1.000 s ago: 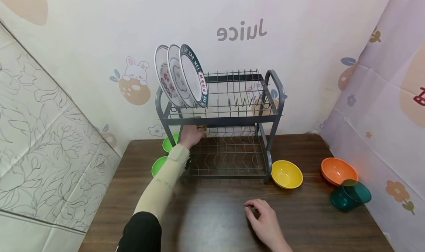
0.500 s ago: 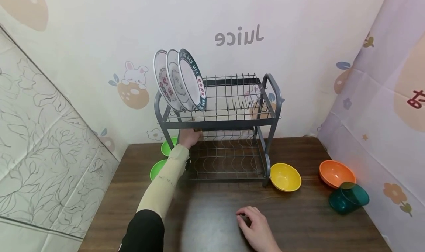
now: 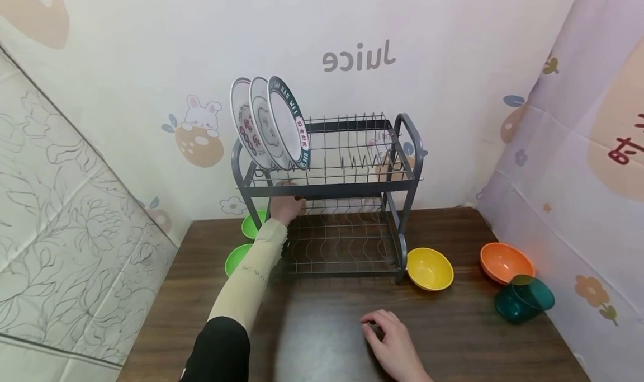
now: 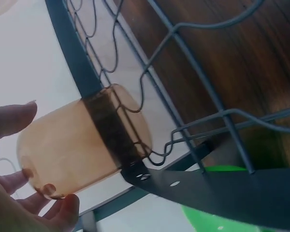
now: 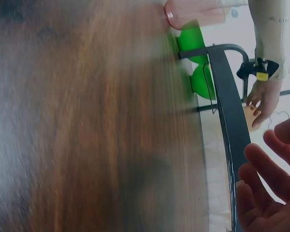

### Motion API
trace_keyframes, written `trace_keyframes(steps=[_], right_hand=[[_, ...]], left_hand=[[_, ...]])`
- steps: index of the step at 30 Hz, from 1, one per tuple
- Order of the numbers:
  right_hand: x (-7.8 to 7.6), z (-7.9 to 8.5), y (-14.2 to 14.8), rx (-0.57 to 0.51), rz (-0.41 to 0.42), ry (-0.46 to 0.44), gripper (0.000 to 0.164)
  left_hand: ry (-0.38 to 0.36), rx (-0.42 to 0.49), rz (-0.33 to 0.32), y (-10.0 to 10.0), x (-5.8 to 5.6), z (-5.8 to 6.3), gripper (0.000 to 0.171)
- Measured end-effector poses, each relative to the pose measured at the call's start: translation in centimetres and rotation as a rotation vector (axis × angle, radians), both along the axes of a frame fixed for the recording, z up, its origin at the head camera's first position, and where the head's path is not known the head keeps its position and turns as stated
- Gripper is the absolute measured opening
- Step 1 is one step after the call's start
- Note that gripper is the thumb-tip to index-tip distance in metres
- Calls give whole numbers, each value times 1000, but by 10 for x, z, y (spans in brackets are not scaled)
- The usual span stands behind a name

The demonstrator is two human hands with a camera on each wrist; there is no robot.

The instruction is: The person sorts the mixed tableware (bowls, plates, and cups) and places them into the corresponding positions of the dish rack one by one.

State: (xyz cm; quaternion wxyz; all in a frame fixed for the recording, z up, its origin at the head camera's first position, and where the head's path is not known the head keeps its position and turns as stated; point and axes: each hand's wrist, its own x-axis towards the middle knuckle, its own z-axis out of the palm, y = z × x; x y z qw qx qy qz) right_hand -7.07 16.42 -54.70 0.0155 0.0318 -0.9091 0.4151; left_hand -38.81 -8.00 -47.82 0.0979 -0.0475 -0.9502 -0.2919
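Note:
Reaching under the upper tier of a two-tier dish rack (image 3: 322, 191), my left hand (image 3: 285, 210) is at the back left of the lower tier. In the left wrist view its fingers (image 4: 63, 212) and thumb are around the end of a see-through amber cup (image 4: 63, 150). The cup's other end overlaps the rack's dark bar and wires, which show through it. From the head, the hand and upper tier hide most of the cup. My right hand (image 3: 394, 343) is low over the table front, fingers loosely bent and holding nothing.
Three plates (image 3: 289, 125) stand upright at the upper tier's left. Green bowls (image 3: 236, 259) sit left of the rack, a yellow bowl (image 3: 430, 269) to its right. Farther right are an orange bowl (image 3: 505, 263) and teal cup (image 3: 523, 299). A pink cup (image 5: 195, 12) shows beyond the green bowls.
The head view has shifted slightly. My left hand stays at the back left of the lower tier, and less of the amber cup shows. The right hand stays near the table front.

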Motion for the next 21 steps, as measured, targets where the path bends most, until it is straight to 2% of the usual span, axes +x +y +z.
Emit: trace_keyframes(steps=[4,8,10,15,21], right_hand=[[-3,0,8,-6,-63,42,5],[-5,-1,20,16,-127,93,11],[-6,-2,27,42,-153,125,12],[-11,-1,48,97,-205,210,9],[-14,5,69,126,-272,161,9]], left_hand=[[52,-71,7,2,4,6,57],[126,-120,-23,3,10,16,40],[148,-100,-39,4,13,19,33],[205,0,-52,2,22,23,34],[273,152,-63,4,37,28,17]])
